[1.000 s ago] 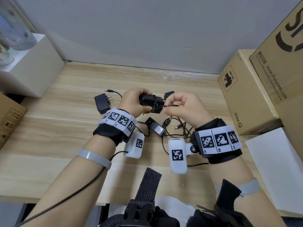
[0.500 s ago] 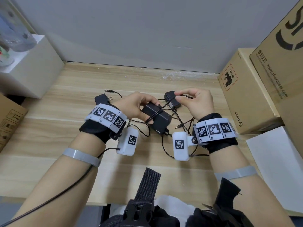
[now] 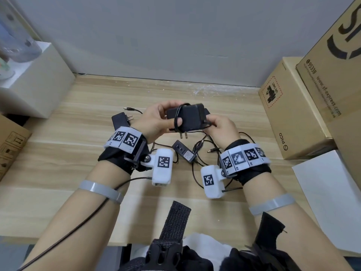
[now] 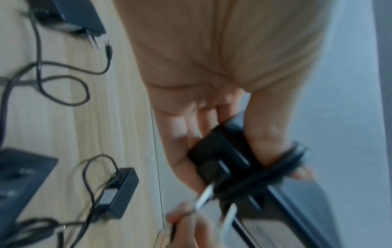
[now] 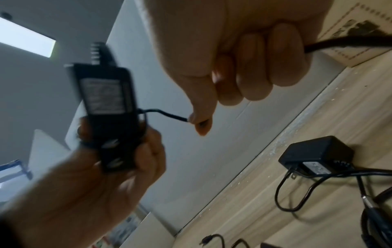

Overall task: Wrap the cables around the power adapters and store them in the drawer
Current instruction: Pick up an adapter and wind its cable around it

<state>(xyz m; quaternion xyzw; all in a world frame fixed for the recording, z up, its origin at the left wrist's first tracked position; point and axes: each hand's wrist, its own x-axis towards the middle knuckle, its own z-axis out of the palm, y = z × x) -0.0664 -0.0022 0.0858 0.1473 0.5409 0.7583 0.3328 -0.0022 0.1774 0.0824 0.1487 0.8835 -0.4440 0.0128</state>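
A black power adapter (image 3: 190, 117) hangs above the desk with its plug pins pointing toward me. My left hand (image 3: 156, 122) grips its left end, thumb on the near face (image 4: 222, 151). Its thin black cable (image 3: 176, 118) loops around the body. My right hand (image 3: 221, 127) pinches that cable (image 5: 169, 115) just right of the adapter (image 5: 108, 107), fingers curled. Three more black adapters lie on the wooden desk (image 3: 68, 153): one at the left (image 3: 120, 119), a slim one (image 3: 184, 152) under my hands, and one (image 5: 316, 155) behind the held one. No drawer is in view.
Loose black cables (image 3: 203, 149) tangle on the desk between my wrists. Cardboard boxes (image 3: 293, 114) stand along the right edge, a white box (image 3: 37, 81) at the back left, another carton (image 3: 9, 145) at the left edge. A white sheet (image 3: 330, 196) lies at the front right.
The adapter has been lifted from the desk and turned, pins now toward me. My right hand came in from the far adapter to the held one, drawing the cable around it.
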